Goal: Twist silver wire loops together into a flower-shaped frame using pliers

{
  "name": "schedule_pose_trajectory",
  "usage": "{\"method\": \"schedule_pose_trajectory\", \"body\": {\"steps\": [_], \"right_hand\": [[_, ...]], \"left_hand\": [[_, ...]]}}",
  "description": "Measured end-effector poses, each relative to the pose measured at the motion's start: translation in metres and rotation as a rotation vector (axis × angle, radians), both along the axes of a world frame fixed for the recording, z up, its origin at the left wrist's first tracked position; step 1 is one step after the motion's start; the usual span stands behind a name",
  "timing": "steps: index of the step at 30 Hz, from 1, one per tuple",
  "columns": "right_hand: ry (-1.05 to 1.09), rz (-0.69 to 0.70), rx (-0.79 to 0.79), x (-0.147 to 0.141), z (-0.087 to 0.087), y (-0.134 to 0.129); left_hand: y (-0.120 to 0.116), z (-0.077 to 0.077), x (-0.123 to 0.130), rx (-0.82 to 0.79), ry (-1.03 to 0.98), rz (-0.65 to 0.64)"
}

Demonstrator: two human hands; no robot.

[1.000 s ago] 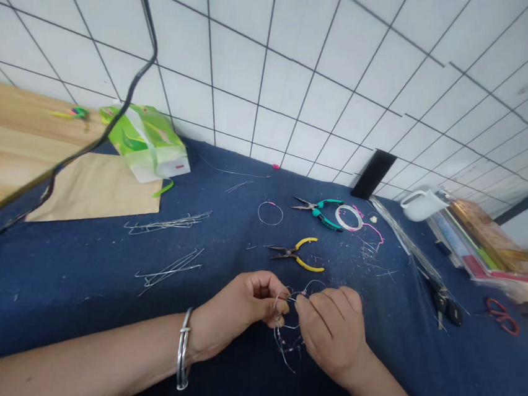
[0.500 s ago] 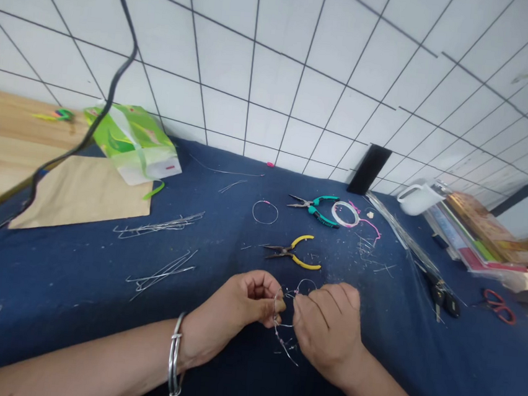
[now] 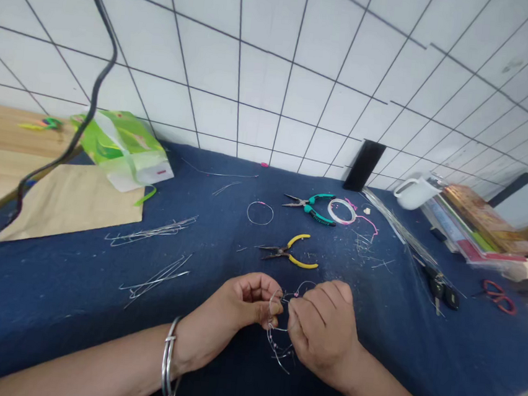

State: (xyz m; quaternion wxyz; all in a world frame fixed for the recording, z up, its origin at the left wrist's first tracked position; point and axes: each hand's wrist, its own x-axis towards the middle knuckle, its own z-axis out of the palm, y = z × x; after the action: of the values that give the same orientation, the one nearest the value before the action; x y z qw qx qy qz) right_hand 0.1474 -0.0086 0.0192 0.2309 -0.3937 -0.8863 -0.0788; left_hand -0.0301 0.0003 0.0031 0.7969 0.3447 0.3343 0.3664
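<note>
Between my two hands is a looped piece of thin silver wire (image 3: pixel 278 349) with small pink beads on it. My left hand (image 3: pixel 247 305) pinches its left side between thumb and fingers. Curled into a fist, my right hand (image 3: pixel 325 322) grips the other side; its fingertips are hidden. Just beyond the hands lie yellow-handled pliers (image 3: pixel 302 263) with their jaws pointing left. Farther back are teal-handled pliers (image 3: pixel 321 216) and a single wire ring (image 3: pixel 259 222) with pink beads.
Bent wires (image 3: pixel 151 231) lie in two bundles on the left of the blue cloth (image 3: pixel 223 231). A white coil (image 3: pixel 330 212), wire scraps (image 3: pixel 366 248), long wires (image 3: pixel 396 226), black-handled cutters (image 3: pixel 444 296) and red scissors (image 3: pixel 498 296) lie rightward. Behind stand a phone-like black slab (image 3: pixel 364 165) and a white mug (image 3: pixel 416 193).
My view has shifted slightly, so most things sit a little farther left. The wire loop between my hands has turned slightly, its dangling end hanging lower. Both hands keep their grip.
</note>
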Motion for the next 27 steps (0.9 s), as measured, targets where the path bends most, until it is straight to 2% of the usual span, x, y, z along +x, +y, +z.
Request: {"method": "schedule_pose_trajectory", "body": {"steps": [16,27], "right_hand": [[0.078,-0.128,-0.117,-0.0072,-0.0040,-0.0048],[0.095,-0.132,-0.083,-0.0072,-0.0026,-0.0038]], "left_hand": [[-0.0009,-0.0037,0.0016,0.032,-0.024,-0.035],[-0.0011,-0.0073,0.0017,0.014,-0.064,-0.027]]}}
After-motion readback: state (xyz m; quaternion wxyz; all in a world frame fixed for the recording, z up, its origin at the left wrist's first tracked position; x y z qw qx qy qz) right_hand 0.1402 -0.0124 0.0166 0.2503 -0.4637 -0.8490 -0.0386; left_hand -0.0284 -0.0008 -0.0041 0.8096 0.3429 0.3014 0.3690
